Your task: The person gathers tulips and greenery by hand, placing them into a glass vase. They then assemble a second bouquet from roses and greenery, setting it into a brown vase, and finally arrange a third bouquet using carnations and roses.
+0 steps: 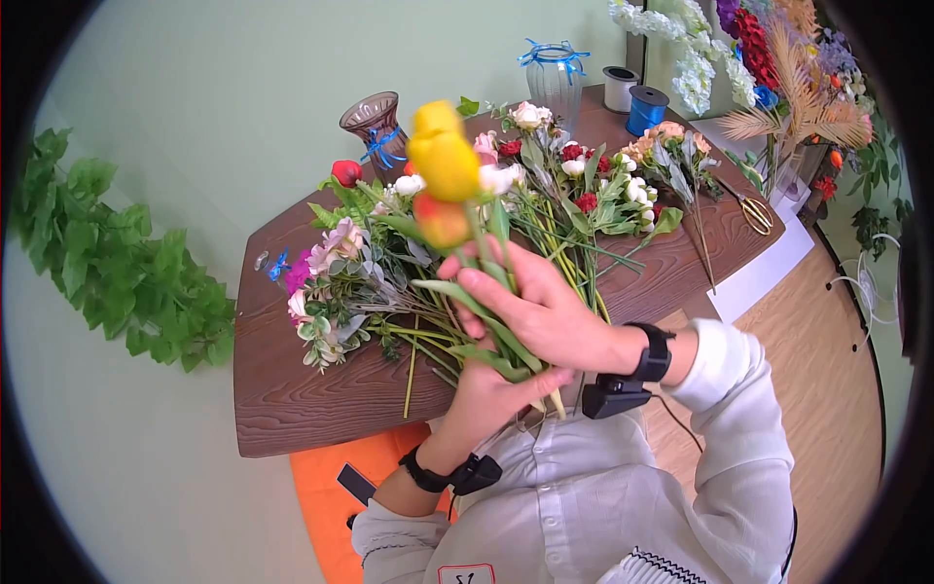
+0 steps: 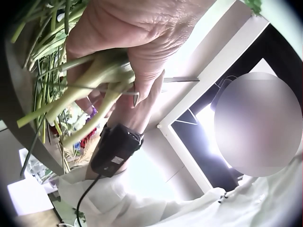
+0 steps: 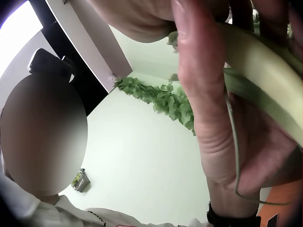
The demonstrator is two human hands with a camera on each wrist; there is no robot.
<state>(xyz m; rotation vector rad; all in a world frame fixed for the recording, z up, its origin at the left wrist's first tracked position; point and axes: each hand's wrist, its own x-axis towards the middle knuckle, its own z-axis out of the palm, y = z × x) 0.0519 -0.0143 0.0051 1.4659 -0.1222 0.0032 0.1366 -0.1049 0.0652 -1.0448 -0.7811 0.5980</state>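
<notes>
Both hands hold a small bunch of artificial tulips in front of the body. A yellow tulip [image 1: 443,161] stands at the top, with an orange-and-yellow tulip [image 1: 443,220] just below it. My right hand [image 1: 545,302] grips the upper stems and leaves. Lower down, my left hand [image 1: 496,391] is wrapped round the stems, its thumb lying across them. The cut stem ends [image 2: 71,111] stick out past the left hand in the left wrist view. A thin green tie [image 3: 232,137] runs beside the stems in the right wrist view.
Loose flowers [image 1: 336,243] and more stems cover much of the brown table [image 1: 321,409]. A brown vase [image 1: 375,122], a clear vase [image 1: 556,78], ribbon spools [image 1: 646,112] and scissors [image 1: 754,212] are farther back. An orange seat [image 1: 326,487] is below the table edge.
</notes>
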